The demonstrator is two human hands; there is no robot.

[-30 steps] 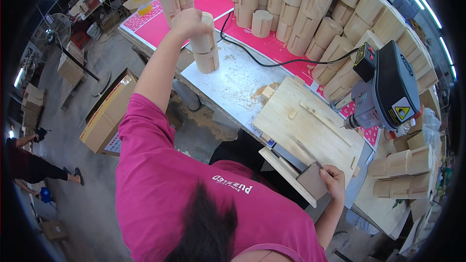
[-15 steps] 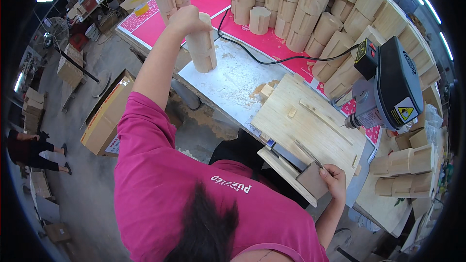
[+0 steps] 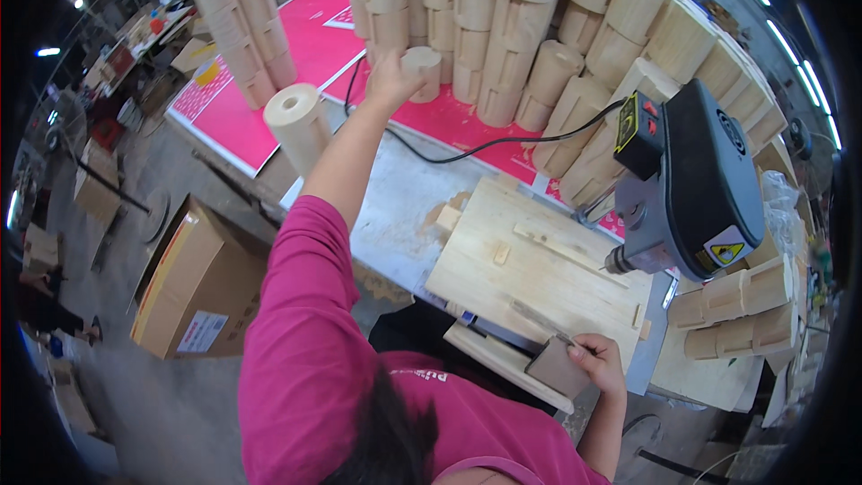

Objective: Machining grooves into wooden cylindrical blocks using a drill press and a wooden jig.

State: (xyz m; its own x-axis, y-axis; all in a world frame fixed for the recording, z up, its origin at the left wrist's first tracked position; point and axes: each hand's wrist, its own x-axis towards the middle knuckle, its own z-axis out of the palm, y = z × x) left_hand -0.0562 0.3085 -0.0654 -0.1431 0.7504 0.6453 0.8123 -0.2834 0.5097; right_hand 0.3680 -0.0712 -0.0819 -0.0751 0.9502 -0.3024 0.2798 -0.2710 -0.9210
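Observation:
My left hand reaches across the table with its fingers apart, at the left side of a short wooden cylinder; whether it touches the cylinder I cannot tell. A taller pale wooden cylinder with a round hole in its top stands left of my left forearm, free of any hand. My right hand is closed on the edge of a grey-brown flat block at the near right corner of a wooden board. A thin stick lies beside that hand; its end near the fingers is partly hidden.
A drill head overhangs the board's right side, its black cable running over the pink sheet. Stacked wooden cylinders line the back and right. A cardboard box stands on the floor at left.
My left hand has let go of the taller cylinder and moved right to the short one. My view has shifted. The right hand keeps its hold on the block.

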